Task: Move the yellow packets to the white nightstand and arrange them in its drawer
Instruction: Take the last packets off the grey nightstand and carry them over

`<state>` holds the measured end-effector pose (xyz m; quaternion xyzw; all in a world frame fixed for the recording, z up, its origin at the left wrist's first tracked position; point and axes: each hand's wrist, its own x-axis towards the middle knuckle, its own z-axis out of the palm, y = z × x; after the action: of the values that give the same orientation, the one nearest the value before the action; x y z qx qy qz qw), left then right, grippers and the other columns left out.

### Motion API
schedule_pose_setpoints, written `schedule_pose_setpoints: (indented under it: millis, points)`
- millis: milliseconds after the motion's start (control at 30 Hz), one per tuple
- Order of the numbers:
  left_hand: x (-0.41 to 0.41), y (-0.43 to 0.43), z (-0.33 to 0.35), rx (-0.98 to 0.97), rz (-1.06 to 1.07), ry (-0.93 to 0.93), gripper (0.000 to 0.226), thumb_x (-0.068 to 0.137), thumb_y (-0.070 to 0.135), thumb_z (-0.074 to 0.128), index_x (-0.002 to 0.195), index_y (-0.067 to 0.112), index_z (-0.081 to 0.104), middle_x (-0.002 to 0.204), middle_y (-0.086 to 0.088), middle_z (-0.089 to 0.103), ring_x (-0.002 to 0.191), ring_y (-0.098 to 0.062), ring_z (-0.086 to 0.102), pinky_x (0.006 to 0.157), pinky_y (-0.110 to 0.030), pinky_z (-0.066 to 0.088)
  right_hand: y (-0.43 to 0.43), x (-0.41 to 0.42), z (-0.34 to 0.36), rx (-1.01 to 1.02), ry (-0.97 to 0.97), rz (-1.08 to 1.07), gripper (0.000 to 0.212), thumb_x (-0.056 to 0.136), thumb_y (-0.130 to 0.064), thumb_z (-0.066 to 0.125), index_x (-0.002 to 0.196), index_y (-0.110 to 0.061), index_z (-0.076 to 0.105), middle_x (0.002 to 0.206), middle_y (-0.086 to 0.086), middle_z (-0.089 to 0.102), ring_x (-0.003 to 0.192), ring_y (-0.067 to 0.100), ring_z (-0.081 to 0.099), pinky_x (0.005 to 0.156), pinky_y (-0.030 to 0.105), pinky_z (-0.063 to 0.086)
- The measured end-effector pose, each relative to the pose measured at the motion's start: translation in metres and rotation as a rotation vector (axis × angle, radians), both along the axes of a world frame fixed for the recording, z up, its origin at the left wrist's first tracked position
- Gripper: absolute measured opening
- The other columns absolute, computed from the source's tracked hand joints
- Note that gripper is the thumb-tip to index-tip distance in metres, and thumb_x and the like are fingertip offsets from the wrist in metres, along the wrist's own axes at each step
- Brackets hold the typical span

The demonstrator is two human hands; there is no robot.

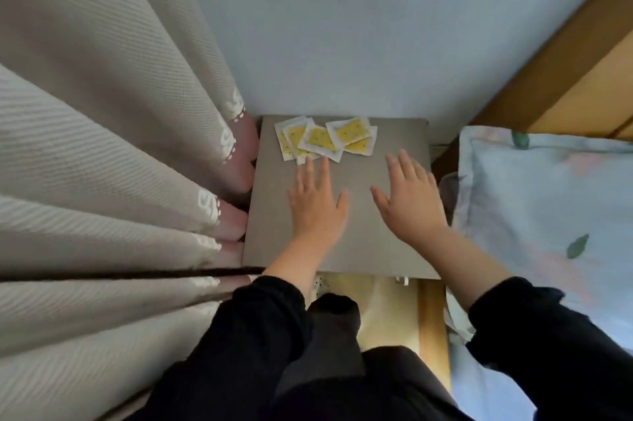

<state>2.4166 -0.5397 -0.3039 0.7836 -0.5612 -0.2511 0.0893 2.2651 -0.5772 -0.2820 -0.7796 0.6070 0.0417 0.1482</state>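
Observation:
Several yellow packets (323,139) with white borders lie overlapping at the far left of the nightstand top (363,242), close to the wall. My left hand (317,201) hovers flat over the top, fingers spread, its fingertips just short of the nearest packet. My right hand (406,196) is open too, palm down, over the right half of the top and apart from the packets. Neither hand holds anything. The nightstand's front is hidden below its top, so I cannot see whether its drawer is open or closed.
A beige curtain (113,163) hangs against the nightstand's left side. A bed with a pale floral pillow (544,201) and a wooden headboard (568,71) stands on the right. The blue wall (342,26) is behind. My dark-clothed legs (329,352) are below the front edge.

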Motion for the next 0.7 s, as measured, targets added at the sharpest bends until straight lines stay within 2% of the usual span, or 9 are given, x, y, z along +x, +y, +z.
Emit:
schedule_pose_setpoints:
  millis: [300, 433, 533, 567, 633, 700]
  points:
    - [0.043, -0.071, -0.096, 0.124, 0.086, 0.02, 0.068, 0.1, 0.04, 0.038, 0.154, 0.022, 0.001, 0.161, -0.007, -0.006, 0.148, -0.026, -0.001, 0.12, -0.044, 0.007, -0.125, 0.045, -0.097, 0.104, 0.035, 0.125, 0.062, 0.097, -0.042, 0.038, 0.148, -0.011, 0.02, 0.157, 0.011, 0.017, 0.14, 0.031, 0.025, 0.112, 0.045, 0.025]
    - [0.057, -0.099, -0.141, 0.14, 0.072, -0.028, 0.068, 0.098, 0.04, 0.042, 0.153, 0.025, 0.004, 0.161, -0.004, -0.006, 0.148, -0.026, -0.002, 0.118, -0.043, 0.009, -0.195, 0.064, -0.156, 0.138, 0.099, 0.23, 0.044, 0.097, -0.027, 0.042, 0.137, -0.011, 0.04, 0.152, 0.007, 0.029, 0.137, 0.029, 0.029, 0.11, 0.045, 0.028]
    - [0.059, -0.124, -0.17, 0.13, 0.122, -0.023, 0.07, 0.097, 0.043, 0.044, 0.153, 0.027, 0.005, 0.162, -0.004, -0.002, 0.148, -0.025, -0.001, 0.118, -0.042, 0.009, -0.219, 0.064, -0.192, 0.161, 0.145, 0.285, 0.032, 0.091, -0.016, 0.05, 0.122, -0.013, 0.054, 0.136, 0.005, 0.046, 0.129, 0.028, 0.039, 0.105, 0.041, 0.033]
    - [0.06, -0.134, -0.178, 0.105, 0.185, -0.009, 0.071, 0.096, 0.045, 0.045, 0.153, 0.026, 0.008, 0.161, -0.006, 0.001, 0.148, -0.026, 0.001, 0.118, -0.042, 0.011, -0.221, 0.06, -0.2, 0.148, 0.127, 0.287, 0.03, 0.088, -0.012, 0.053, 0.117, -0.013, 0.056, 0.13, 0.004, 0.05, 0.124, 0.029, 0.042, 0.1, 0.038, 0.035]
    - [0.062, -0.154, -0.19, 0.054, 0.439, 0.089, 0.075, 0.092, 0.05, 0.052, 0.152, 0.022, 0.017, 0.16, -0.011, 0.01, 0.147, -0.028, 0.009, 0.116, -0.043, 0.017, -0.221, 0.052, -0.21, 0.109, 0.075, 0.28, 0.027, 0.083, -0.009, 0.059, 0.11, -0.011, 0.06, 0.12, 0.007, 0.057, 0.113, 0.032, 0.048, 0.087, 0.035, 0.039]
    - [0.066, -0.172, -0.198, 0.02, 0.732, 0.223, 0.082, 0.085, 0.055, 0.058, 0.15, 0.019, 0.024, 0.157, -0.012, 0.019, 0.145, -0.029, 0.016, 0.115, -0.045, 0.023, -0.223, 0.049, -0.213, 0.071, 0.047, 0.284, 0.023, 0.082, -0.019, 0.066, 0.104, -0.011, 0.065, 0.112, 0.008, 0.06, 0.106, 0.033, 0.051, 0.081, 0.035, 0.04]
